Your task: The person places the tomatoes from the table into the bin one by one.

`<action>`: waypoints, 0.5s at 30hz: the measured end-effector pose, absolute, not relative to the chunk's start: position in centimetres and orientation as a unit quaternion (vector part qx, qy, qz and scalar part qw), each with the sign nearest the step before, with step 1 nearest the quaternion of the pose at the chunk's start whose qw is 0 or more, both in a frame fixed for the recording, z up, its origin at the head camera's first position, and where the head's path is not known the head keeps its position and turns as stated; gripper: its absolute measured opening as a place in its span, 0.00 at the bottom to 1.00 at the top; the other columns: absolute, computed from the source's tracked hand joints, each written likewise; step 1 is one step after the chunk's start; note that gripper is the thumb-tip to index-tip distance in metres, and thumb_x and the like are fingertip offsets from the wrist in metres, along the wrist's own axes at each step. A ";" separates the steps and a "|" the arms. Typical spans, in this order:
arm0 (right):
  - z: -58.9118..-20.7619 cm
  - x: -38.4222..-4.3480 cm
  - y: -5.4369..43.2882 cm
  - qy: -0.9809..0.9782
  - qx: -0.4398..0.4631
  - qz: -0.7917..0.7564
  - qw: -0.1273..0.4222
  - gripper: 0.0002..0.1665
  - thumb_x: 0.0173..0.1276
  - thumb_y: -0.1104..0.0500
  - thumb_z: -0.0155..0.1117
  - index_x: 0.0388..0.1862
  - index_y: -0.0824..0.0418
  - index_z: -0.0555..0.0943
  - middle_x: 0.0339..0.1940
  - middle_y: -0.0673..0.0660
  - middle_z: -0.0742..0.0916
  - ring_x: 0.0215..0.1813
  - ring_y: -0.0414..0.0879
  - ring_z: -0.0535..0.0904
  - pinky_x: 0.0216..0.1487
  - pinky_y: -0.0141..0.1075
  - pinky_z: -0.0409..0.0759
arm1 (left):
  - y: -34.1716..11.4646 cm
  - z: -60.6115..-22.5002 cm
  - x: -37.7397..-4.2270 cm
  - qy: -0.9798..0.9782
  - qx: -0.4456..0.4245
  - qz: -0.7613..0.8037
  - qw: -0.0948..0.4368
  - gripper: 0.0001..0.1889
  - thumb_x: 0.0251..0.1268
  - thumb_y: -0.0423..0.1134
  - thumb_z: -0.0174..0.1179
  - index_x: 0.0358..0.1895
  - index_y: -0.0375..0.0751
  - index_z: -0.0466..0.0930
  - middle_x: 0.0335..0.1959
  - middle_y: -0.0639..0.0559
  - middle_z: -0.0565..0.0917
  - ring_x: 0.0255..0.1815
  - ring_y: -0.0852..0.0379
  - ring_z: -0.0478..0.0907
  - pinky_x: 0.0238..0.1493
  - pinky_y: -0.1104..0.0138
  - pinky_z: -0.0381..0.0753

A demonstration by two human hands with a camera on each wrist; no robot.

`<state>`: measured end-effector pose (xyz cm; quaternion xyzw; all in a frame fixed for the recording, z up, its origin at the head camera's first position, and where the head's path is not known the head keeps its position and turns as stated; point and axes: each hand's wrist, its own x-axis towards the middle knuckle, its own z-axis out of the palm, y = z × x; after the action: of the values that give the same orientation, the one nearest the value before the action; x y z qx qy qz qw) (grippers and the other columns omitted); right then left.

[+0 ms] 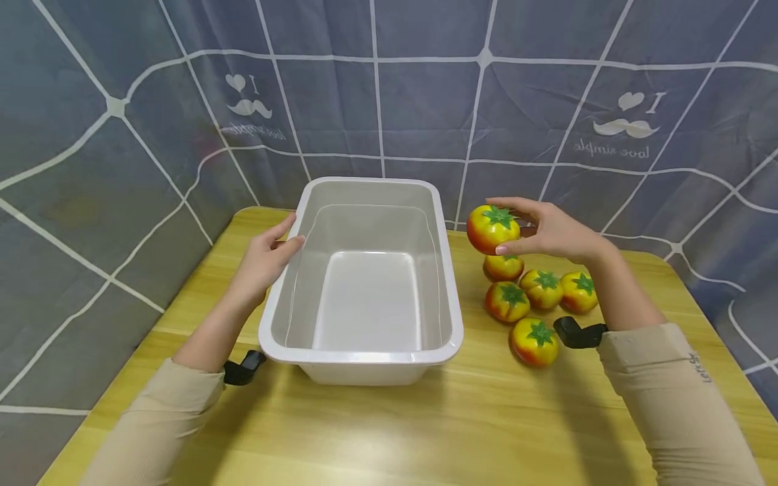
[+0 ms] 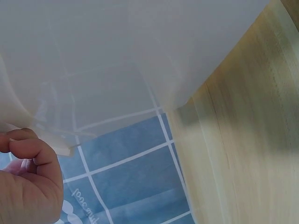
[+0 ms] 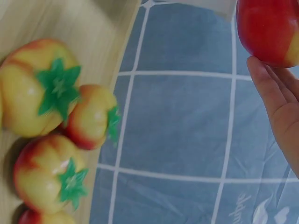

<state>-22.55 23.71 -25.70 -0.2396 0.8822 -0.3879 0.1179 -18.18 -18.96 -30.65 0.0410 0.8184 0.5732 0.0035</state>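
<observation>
My right hand grips a red and yellow toy tomato with a green leafy top, held up above the others. In the right wrist view the held tomato shows its red side against the fingers. Several more tomatoes sit on the table below that hand, right of the tub. At the left, my left hand pinches the rim of a grey-white plastic tub, whose inside is bare. From the left wrist, the curled fingers show at the tub's rim, beside its outer wall.
The wooden table carries the tub and tomatoes. A blue-grey checked curtain hangs behind it and along both sides. Black wrist mounts sit at each sleeve's cuff.
</observation>
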 end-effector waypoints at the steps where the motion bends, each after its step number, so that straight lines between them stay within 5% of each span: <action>1: -25.4 -22.7 23.5 0.881 -0.241 -0.390 0.117 0.42 0.58 0.58 0.69 0.70 0.52 0.63 0.68 0.53 0.68 0.66 0.51 0.63 0.61 0.49 0.68 | -18.9 -30.5 -18.3 0.819 0.044 0.572 0.004 0.31 0.71 0.46 0.49 0.73 0.47 0.51 0.50 0.30 0.75 0.39 0.51 0.79 0.35 0.68 0.81; 15: -25.1 -24.5 18.9 0.855 -0.286 -0.417 0.117 0.42 0.57 0.59 0.70 0.70 0.53 0.64 0.65 0.53 0.71 0.62 0.49 0.69 0.56 0.40 0.73 | -19.0 -30.4 -18.0 0.819 0.037 0.573 0.006 0.30 0.71 0.45 0.49 0.73 0.48 0.52 0.48 0.29 0.76 0.39 0.49 0.79 0.35 0.68 0.80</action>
<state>-24.50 18.95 -25.10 -0.2855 0.8550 -0.4170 0.1166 -17.99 -19.02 -30.37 0.0369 0.8189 0.5728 0.0064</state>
